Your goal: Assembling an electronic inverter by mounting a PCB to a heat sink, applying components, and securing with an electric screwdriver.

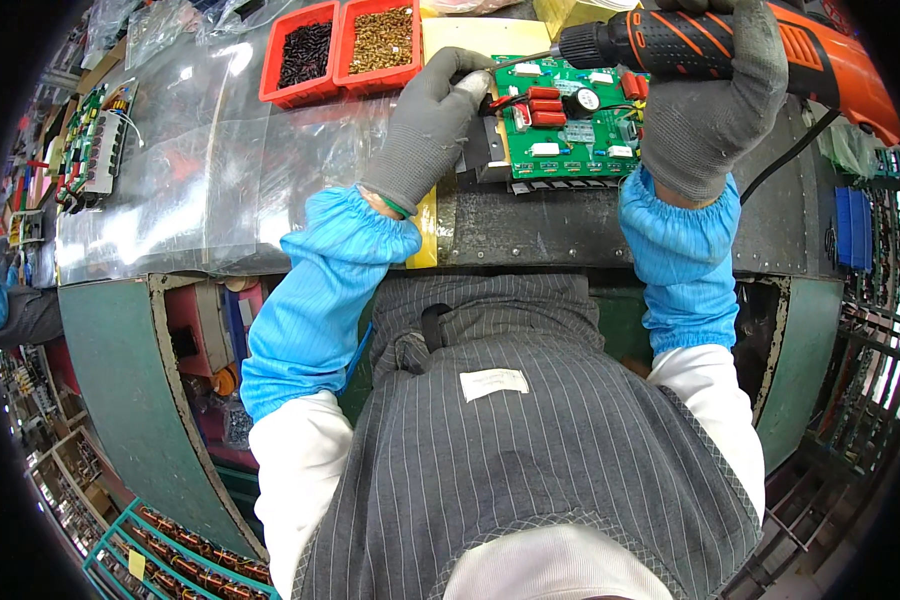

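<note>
My right hand (pixel 705 125), in a grey glove, is wrapped round an orange and black corded power drill (pixel 850 75). Its long thin bit (pixel 523 62) points left across the far edge of a green circuit board (pixel 577 164). My left hand (pixel 420 135), also gloved, pinches with thumb and fingers close to the bit's tip, at the board's left end. Whatever lies between those fingertips is too small or hidden to name. Red and white components and a round black part stand on the board, which rests on a dark metal base (pixel 482 152).
Two red bins stand at the back, one with black screws (pixel 306 55), the other with brass-coloured screws (pixel 380 40). Clear plastic sheeting (pixel 235 185) covers the bench's left side. Another board assembly (pixel 100 150) lies far left. The drill's black cord (pixel 795 155) trails at right.
</note>
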Motion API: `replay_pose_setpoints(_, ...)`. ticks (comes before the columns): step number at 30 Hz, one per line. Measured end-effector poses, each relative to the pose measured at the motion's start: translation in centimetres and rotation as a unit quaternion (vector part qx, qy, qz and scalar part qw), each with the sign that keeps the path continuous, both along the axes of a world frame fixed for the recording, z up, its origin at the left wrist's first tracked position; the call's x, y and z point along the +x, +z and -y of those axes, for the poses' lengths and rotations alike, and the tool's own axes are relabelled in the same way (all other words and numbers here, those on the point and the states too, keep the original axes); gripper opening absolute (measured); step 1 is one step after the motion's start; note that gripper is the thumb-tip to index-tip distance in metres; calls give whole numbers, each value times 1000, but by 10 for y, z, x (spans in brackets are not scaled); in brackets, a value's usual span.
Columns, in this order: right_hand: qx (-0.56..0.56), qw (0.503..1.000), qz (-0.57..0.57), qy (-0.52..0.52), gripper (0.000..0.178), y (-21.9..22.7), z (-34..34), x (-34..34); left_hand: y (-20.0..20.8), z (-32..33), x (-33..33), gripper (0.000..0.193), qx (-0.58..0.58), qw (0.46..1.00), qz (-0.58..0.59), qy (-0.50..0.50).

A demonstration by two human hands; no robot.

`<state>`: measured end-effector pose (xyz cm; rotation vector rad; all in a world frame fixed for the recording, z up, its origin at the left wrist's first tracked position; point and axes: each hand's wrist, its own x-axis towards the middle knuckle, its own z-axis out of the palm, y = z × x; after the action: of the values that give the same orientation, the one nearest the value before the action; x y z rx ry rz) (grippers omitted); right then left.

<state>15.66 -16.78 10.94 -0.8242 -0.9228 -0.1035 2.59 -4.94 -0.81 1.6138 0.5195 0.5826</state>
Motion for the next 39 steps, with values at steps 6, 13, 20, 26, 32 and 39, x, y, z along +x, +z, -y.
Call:
replay_pose_setpoints(6,-17,999,-12,-30,25,1,7,1,-2,-1,3,22,1,1000,3,-6)
replay_pose_setpoints(13,-6,1000,-28,-13,26,-3,-2,0,-5,-4,3,24,-3,1000,7,-24)
replay_pose_setpoints(20,169,922,-176,301,24,-8,-16,11,-4,-7,2,27,-10,999,-9,-50)
replay_pose_setpoints(26,254,763,-337,490,25,0,-16,10,-3,-5,2,34,-29,998,-1,-58)
replay_pose_setpoints(32,-17,997,58,50,27,13,-11,11,-18,2,9,61,59,991,76,93)
replay_pose_setpoints(39,-69,997,25,38,54,27,-16,3,-8,-4,2,48,-72,997,-10,13)
